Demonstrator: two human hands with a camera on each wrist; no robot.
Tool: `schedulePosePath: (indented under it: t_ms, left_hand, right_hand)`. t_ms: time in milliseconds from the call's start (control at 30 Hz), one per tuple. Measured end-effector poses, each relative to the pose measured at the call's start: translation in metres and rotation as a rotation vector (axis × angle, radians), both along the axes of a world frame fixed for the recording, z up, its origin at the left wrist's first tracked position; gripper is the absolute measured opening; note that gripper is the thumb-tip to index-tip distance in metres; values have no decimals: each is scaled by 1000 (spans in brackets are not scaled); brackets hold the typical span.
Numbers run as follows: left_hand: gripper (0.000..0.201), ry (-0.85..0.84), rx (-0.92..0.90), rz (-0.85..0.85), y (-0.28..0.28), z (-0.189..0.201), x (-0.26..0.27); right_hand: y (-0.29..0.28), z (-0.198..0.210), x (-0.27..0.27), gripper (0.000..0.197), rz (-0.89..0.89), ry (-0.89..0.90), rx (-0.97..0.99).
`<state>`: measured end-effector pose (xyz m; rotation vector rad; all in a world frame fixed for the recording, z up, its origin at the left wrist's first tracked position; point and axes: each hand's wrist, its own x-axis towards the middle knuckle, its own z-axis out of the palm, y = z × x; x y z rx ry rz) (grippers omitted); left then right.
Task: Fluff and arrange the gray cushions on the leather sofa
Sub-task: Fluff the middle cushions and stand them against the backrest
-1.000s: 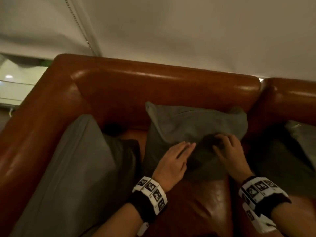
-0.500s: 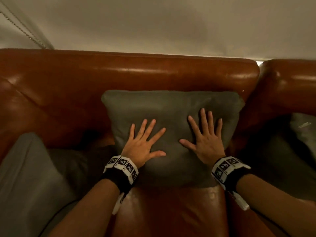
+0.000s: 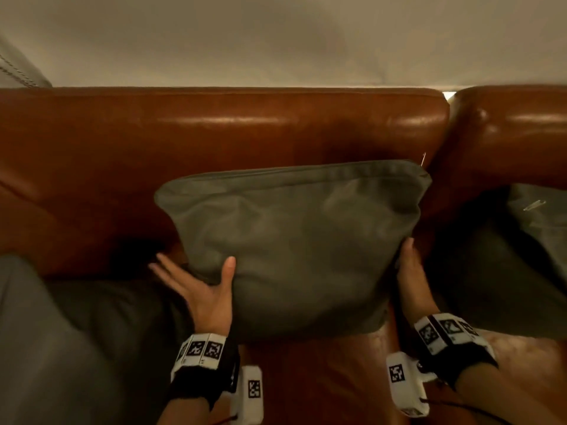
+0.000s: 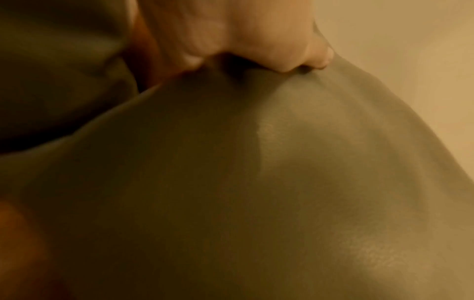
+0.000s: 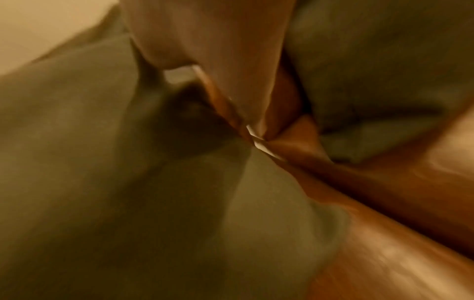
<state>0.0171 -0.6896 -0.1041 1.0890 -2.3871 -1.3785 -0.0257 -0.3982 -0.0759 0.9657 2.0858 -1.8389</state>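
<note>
A gray cushion [image 3: 294, 240] stands upright against the brown leather sofa backrest [image 3: 214, 127], zipper edge on top. My left hand [image 3: 199, 283] cups its lower left side, palm turned inward, fingers straight, thumb lying on the front face. My right hand [image 3: 411, 271] lies flat against the cushion's right edge with straight fingers. In the left wrist view the left hand [image 4: 231, 30] presses a dent into the gray cushion [image 4: 256, 182]. The right wrist view is blurred; the right hand [image 5: 218, 50] sits between the cushion [image 5: 102, 162] and the leather [image 5: 384, 223].
A second gray cushion [image 3: 46, 332] lies slumped at the left on the seat. A third gray cushion [image 3: 537, 225] rests on the adjoining sofa section at the right. Bare leather seat [image 3: 306, 378] shows in front of the middle cushion. A pale wall rises behind the backrest.
Both hands have slid off the cushion's front face to its left and right sides. The cushion now stands taller and squarer against the backrest.
</note>
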Motion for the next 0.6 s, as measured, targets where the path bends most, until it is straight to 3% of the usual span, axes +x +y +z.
schedulePosePath:
  t_ms: [33, 100, 200, 333, 367, 433, 500, 600]
  left_hand:
    - [113, -41, 136, 21, 2, 6, 1]
    - [91, -102, 174, 6, 1, 19, -1]
    - [79, -172, 57, -29, -6, 30, -5]
    - [82, -220, 259, -106, -2, 13, -6]
    - [82, -201, 285, -106, 1, 7, -6]
    - [74, -168, 272, -63, 5, -1, -6]
    - [64, -152, 251, -8, 8, -5, -7]
    - [54, -157, 194, 7, 7, -11, -10]
  right_hand:
    - [-2, -2, 5, 94, 28, -74, -44]
    - [2, -6, 6, 112, 74, -87, 12]
    - [7, -5, 5, 100, 73, -95, 72]
    - [14, -22, -2, 117, 137, -265, 128]
    - [15, -28, -5, 109, 125, -255, 194]
    - [3, -23, -6, 71, 66, -68, 521]
    - [-35, -3, 0, 54, 129, 256, 822]
    - [-128, 6, 13, 51, 648, 650, 962]
